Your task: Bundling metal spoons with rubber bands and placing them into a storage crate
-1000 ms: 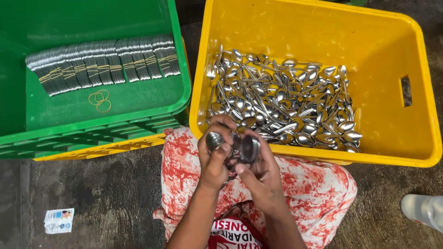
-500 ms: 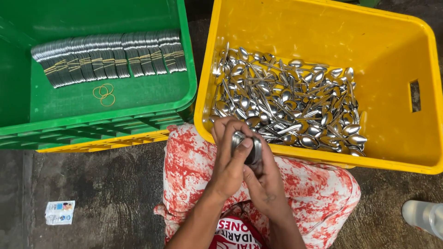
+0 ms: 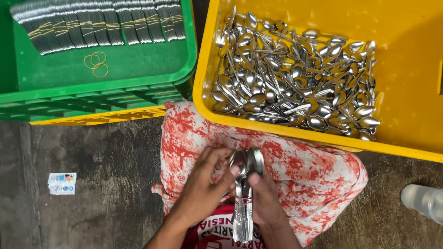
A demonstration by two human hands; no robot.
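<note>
Both hands hold one stack of steel spoons (image 3: 244, 184) upright over my lap, bowls up, handles down. A rubber band circles the handles. My left hand (image 3: 203, 189) grips the stack from the left, thumb against the front bowl. My right hand (image 3: 266, 198) closes on it from the right and below. Ahead, a yellow crate (image 3: 415, 92) holds a loose heap of spoons (image 3: 295, 78). To the left, a green crate (image 3: 115, 83) holds a row of banded spoon bundles (image 3: 101, 23) and loose rubber bands (image 3: 96, 62).
A red-and-white patterned cloth (image 3: 304, 180) covers my lap. The green crate rests on another yellow crate (image 3: 97, 117). A small printed paper slip (image 3: 62, 183) lies on the dark concrete floor at left. A clear plastic bottle (image 3: 424, 200) lies at the right edge.
The hands and the spoon stack have come down from the yellow crate's front rim to my lap, and the stack now stands upright with its handles showing.
</note>
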